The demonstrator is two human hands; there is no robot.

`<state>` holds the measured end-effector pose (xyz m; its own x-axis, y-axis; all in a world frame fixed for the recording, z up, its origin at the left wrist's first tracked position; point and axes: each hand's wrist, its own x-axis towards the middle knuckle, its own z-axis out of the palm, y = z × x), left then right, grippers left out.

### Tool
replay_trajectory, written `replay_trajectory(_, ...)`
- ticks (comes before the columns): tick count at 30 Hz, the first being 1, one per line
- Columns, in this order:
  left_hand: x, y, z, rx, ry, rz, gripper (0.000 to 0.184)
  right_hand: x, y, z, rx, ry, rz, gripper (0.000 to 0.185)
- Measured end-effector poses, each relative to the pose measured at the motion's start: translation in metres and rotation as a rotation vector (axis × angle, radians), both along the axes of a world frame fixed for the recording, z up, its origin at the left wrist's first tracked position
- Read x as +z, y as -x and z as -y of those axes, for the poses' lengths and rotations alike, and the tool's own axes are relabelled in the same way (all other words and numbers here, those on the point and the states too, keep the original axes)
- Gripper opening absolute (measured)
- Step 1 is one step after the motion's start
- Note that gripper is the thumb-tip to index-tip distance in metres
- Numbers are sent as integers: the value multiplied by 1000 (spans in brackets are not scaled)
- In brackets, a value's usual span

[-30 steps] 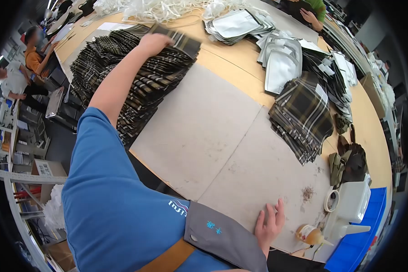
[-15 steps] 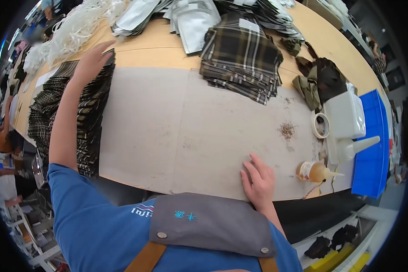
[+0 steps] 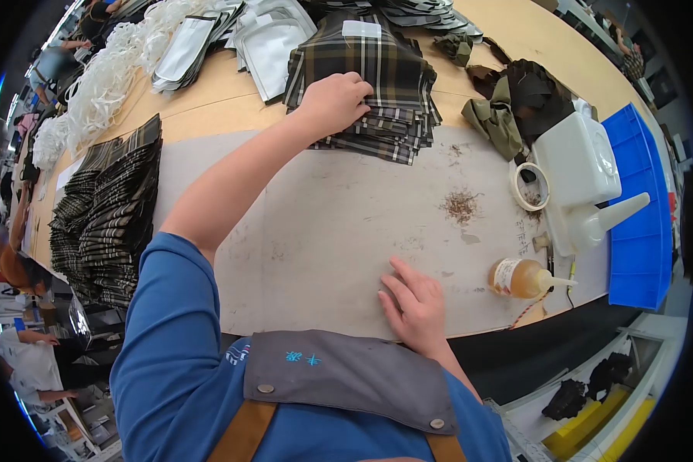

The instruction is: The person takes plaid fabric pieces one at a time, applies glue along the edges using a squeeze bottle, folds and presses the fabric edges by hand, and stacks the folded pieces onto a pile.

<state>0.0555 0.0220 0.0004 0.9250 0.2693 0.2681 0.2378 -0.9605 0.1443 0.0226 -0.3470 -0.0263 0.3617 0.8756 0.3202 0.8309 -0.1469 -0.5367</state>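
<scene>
My left hand [image 3: 337, 102] lies on the near left part of a stack of dark plaid fabric pieces [image 3: 385, 58]; its fingers are bent and close together at the stack, and whether they pinch a layer is too small to tell. A white label [image 3: 361, 29] rests on top of this stack. Near the table's front edge, my right hand [image 3: 416, 300] rests on the grey board [image 3: 323, 223] with its fingers apart and nothing in it. Far to the left stands a taller pile of folded plaid pieces [image 3: 112, 215].
White strips [image 3: 104, 92] and white-faced panels [image 3: 269, 42] lie at the back. On the right are a tape roll [image 3: 530, 187], a glue bottle [image 3: 520, 278], a white container [image 3: 577, 162], a blue bin [image 3: 643, 208] and olive cloth [image 3: 494, 119]. Other people are at the left.
My left hand has moved right, from the tall folded pile to the plaid stack. My right hand remains on the board. The view has turned toward the right.
</scene>
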Motion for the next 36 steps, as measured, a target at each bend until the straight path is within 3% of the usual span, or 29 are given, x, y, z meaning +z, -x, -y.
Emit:
replay_trajectory(5,-6,0,-14,-15,6,-7,21,1,-2,-2,7,-14,-85,24)
replay_trajectory(7,-4,1,-14,68,164,97,19,1,-3,-1,6,-21,-88,24)
replay_trajectory(11,-5,6,-17,89,205,187,18,1,-2,0,2,-24,-89,24)
replay_trajectory(14,16,34,10,-64,-35,415,14,-4,-2,1,4,-45,-74,25)
replay_trajectory(21,-2,152,125,-279,1,171,29,-1,0,4,27,-110,-81,26)
replay_trajectory(25,-23,190,175,-277,85,141,36,4,-5,14,15,-211,106,32)
replay_trajectory(27,-28,200,188,-265,81,150,37,18,-15,23,-5,-127,357,35)
replay_trajectory(29,-29,205,196,-269,101,152,36,25,-30,40,-43,-32,397,42)
replay_trajectory(31,-32,207,203,-263,104,172,36,47,-47,49,-178,243,699,52)
replay_trajectory(32,-30,208,206,-265,113,176,36,56,-55,56,-177,253,702,52)
replay_trajectory(34,-27,209,210,-265,145,144,37,67,-68,68,-230,642,809,57)
replay_trajectory(36,-28,210,212,-273,170,129,37,68,-81,81,-222,727,910,56)
